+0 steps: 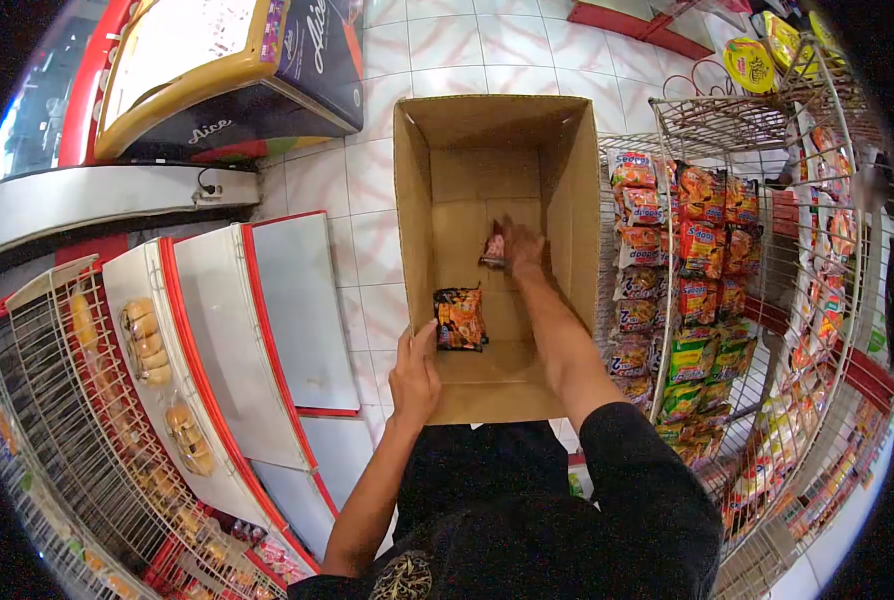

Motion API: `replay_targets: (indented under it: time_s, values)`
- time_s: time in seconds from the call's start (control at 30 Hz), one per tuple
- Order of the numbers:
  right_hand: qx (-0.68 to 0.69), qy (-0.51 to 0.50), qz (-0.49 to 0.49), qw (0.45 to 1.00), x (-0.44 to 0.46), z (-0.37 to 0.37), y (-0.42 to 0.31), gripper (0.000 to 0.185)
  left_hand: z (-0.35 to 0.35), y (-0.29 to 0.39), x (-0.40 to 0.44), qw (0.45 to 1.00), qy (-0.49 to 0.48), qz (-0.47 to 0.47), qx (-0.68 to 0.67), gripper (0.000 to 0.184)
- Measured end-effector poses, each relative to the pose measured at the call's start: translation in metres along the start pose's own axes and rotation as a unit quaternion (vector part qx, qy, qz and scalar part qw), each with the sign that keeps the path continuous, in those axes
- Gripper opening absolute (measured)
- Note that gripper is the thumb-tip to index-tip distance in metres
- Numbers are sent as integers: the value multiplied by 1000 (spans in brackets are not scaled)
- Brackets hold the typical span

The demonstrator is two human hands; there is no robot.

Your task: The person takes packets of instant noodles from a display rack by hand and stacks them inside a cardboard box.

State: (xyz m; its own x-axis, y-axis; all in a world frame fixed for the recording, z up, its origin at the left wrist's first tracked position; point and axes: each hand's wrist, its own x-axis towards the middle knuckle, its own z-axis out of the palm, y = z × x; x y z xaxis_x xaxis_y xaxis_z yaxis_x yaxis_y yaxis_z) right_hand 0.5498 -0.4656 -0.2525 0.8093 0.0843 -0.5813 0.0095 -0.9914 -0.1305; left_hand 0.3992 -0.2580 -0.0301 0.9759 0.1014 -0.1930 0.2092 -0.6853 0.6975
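An open cardboard box (572, 200) stands upright in front of me. Inside, at its near left, lies a dark and orange noodle packet (460, 318). Deeper in the box is a small reddish packet (493, 247), right beside my right hand (524, 250), which reaches down inside. That hand is blurred, with its fingers spread at least in part; whether it touches the packet is unclear. My left hand (415, 378) grips the box's left wall near the front corner, thumb and fingers at the edge.
Wire racks (712, 120) with hanging noodle packets (700, 250) stand close on the right. White shelves with red edges (302, 300) and packed bread (145, 340) are on the left. A freezer (297, 85) stands at the upper left, on a tiled floor (467, 45).
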Motion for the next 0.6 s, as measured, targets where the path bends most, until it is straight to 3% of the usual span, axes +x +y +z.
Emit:
replay_targets:
  time_s: [0.07, 0.1, 0.13, 0.2, 0.37, 0.6]
  values:
    - [-156, -86, -5, 984, -11, 3, 5, 53, 0, 0, -1, 1000, -3, -3, 1, 52]
    - [-157, -87, -3, 984, -13, 13, 11, 53, -1, 1, 0, 1000, -5, -3, 4, 53]
    - [-24, -68, 6, 997, -12, 35, 21, 52, -2, 2, 1, 1000, -8, -2, 7, 53]
    - [241, -25, 23, 970, -13, 59, 30, 50, -3, 3, 2, 1000, -6, 1, 4, 54]
    - [178, -116, 143, 967, -33, 74, 30, 51, -4, 4, 1, 1000, -16, -2, -6, 58]
    - [308, -3, -78, 948, -110, 95, 44, 55, -5, 2, 1, 999, -35, -9, -3, 60]
